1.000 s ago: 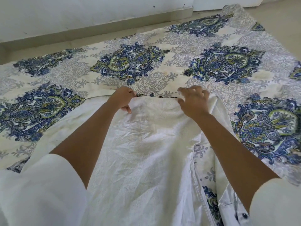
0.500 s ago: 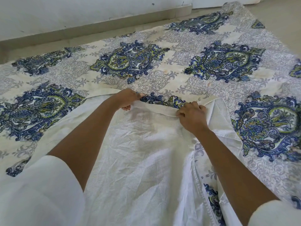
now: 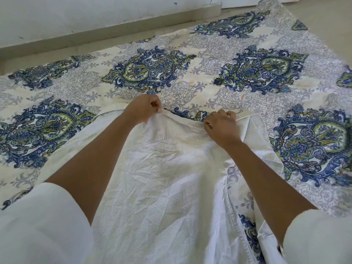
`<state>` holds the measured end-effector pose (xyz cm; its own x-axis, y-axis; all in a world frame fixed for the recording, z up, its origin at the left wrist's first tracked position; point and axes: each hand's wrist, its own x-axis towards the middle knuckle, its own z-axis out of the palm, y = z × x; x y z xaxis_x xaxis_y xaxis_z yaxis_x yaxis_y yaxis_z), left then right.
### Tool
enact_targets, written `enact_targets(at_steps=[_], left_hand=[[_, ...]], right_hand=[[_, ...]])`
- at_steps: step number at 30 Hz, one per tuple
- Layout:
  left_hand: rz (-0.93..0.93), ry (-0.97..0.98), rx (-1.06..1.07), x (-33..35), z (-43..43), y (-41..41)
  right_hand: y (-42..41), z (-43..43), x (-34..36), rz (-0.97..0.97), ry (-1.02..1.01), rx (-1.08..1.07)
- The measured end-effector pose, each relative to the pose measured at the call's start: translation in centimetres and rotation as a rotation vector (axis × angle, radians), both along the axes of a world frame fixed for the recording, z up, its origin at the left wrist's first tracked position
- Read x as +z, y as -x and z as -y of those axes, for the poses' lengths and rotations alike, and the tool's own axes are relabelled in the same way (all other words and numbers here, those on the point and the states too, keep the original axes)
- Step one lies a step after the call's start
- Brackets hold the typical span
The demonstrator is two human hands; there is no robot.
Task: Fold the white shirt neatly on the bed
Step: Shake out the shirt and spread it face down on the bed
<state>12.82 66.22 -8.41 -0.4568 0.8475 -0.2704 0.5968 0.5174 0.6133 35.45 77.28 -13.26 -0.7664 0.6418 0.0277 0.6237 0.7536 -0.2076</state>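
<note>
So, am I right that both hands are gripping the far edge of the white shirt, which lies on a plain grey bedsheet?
Not quite: the head view shows the bedsheet is cream with blue and green medallions, not plain grey. The rest holds: the left hand and right hand both grip the far edge of the white shirt.

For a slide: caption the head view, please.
Left hand and right hand pinch the collar of the white shirt spread on a patterned bedsheet.

Colours and patterns
Shirt (image 3: 167, 178): plain white. Bed sheet (image 3: 190, 92): cream ground, blue-green paisley medallions, grey scrollwork. Wall (image 3: 76, 14): white.
</note>
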Motion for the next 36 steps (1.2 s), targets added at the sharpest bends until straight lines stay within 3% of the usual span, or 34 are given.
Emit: enact_targets(at_steps=[4, 8, 10, 13, 18, 23, 27, 30, 33, 36], left_hand=[[-0.455, 0.043, -0.144, -0.1, 0.0, -0.1], [-0.586, -0.043, -0.182, -0.8, 0.0, 0.1], [-0.577, -0.077, -0.176, -1.2, -0.3, 0.1], [-0.487, -0.064, -0.124, -1.9, -0.6, 0.2], [-0.148, -0.097, 0.042, -2.6, -0.8, 0.3], [0.134, -0.098, 0.081, -2.8, -0.6, 0.4], [0.133, -0.066, 0.04, -2.6, -0.5, 0.8], [0.101, -0.067, 0.042, -2.9, -0.6, 1.0], [0.029, -0.053, 0.053, -3.5, -0.6, 1.0], [-0.045, -0.051, 0.037, -4.0, -0.7, 1.1]], right_hand=[[0.9, -2.0, 1.0, -0.256, 0.272, -0.246], [1.8, -2.3, 1.7, -0.218, 0.464, -0.176], [2.7, -1.5, 1.7, -0.215, 0.612, -0.116], [3.7, -0.6, 1.3, -0.135, 0.539, -0.118], [4.1, -0.7, 1.0, -0.283, 0.488, -0.241], [4.8, -1.3, 0.8, -0.188, 0.519, -0.334], [5.7, -1.4, 0.6, -0.272, 0.782, -0.296], [6.3, -1.2, 0.4, -0.161, 0.644, -0.269], [6.4, -1.6, 0.5, -0.228, 0.583, -0.296], [6.0, -1.6, 0.4, -0.141, 0.43, -0.165]])
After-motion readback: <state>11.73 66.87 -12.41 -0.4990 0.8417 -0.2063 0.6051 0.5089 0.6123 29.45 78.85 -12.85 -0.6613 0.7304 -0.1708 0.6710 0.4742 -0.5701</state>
